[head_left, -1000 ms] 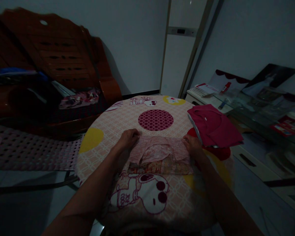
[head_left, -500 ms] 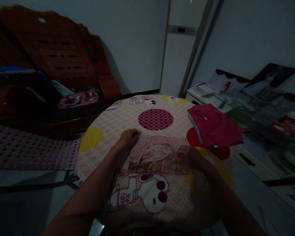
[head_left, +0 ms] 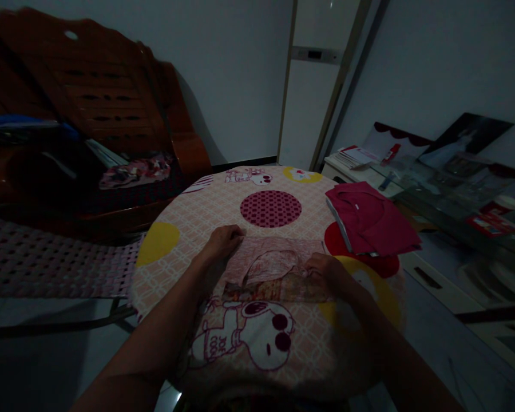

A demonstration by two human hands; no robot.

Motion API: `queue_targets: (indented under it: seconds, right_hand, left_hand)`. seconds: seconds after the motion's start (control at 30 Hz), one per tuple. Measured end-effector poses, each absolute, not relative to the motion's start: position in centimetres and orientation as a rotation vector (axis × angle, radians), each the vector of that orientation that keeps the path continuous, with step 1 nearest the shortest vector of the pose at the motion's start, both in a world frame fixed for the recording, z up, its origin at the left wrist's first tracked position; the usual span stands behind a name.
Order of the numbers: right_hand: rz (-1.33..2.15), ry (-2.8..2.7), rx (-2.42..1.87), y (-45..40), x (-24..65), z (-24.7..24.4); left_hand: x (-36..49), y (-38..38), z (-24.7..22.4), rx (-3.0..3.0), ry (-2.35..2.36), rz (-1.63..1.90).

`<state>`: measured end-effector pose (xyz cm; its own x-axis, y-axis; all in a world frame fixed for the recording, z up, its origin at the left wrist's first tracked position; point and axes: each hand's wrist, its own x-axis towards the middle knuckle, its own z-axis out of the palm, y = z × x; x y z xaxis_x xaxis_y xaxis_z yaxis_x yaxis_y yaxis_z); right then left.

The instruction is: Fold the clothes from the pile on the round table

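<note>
A pinkish folded garment [head_left: 274, 266] with a curved neckline and a patterned lower band lies flat on the round table, whose cloth [head_left: 206, 212] shows cartoon dogs and coloured circles. At the garment's upper left corner, my left hand [head_left: 225, 239] is closed, its fingertips pinching the edge. My right hand [head_left: 324, 269] is closed at the right side, with fingers gathering the fabric beside the neckline. Farther right on the table sits a folded magenta garment [head_left: 371, 220] on top of something pale.
A wooden bench [head_left: 107, 103] with clothes on it stands at the left, a woven chair [head_left: 60, 257] below it. At the right is a glass-topped cabinet [head_left: 438, 200] bearing papers and a framed picture. A tall white unit [head_left: 309, 103] stands behind the table.
My right hand has shifted slightly left, and its fingertips now bunch the fabric near the neckline. My left hand has stayed in place.
</note>
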<state>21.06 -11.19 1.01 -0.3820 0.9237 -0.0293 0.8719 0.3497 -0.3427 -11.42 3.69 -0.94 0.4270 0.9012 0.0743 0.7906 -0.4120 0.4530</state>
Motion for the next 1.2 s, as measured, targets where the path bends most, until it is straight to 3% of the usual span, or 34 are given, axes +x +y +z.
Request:
queue_targets:
  seconds: [0.37, 0.67, 0.97, 1.2]
  right_hand:
    - [0.442, -2.551, -1.527, -11.2, 21.8, 1.1]
    - [0.1, -2.062, -1.649, -6.9, 24.1, -1.3]
    - [0.272, -2.071, -1.725, -4.7, 25.1, -3.7]
    - [0.471, -1.91, -1.638, -4.9, 25.1, -2.3]
  left_hand:
    - [-11.5, 3.9, -1.4, 2.33, 1.42, 0.462]
    - [-12.0, 3.7, -0.5, 2.307, 1.372, 0.396]
    - [-12.1, 3.8, -0.5, 2.282, 1.383, 0.358]
    - [-12.2, 3.7, -0.2, 2.262, 1.355, 0.363]
